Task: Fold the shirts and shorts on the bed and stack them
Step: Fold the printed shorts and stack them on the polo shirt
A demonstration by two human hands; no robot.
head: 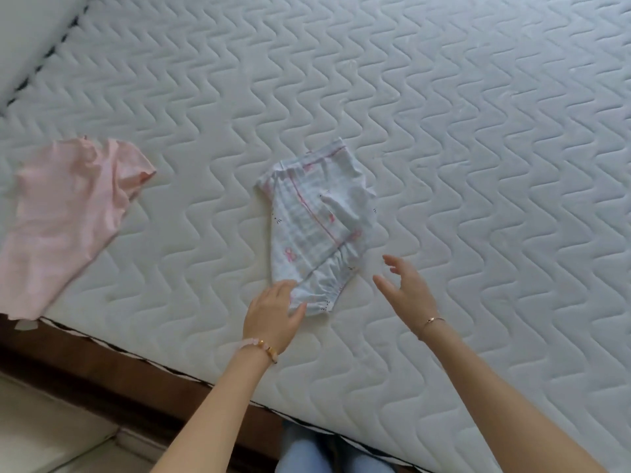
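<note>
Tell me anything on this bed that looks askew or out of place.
The pink shirt lies rumpled and unfolded, its lower hem hanging over the mattress edge at the left.

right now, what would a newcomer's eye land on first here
The patterned shorts lie in the middle, the left hand pinching their near hem and the right hand open beside them, apart. A crumpled pink shirt lies far left on the white quilted mattress, overhanging its near edge.
</note>
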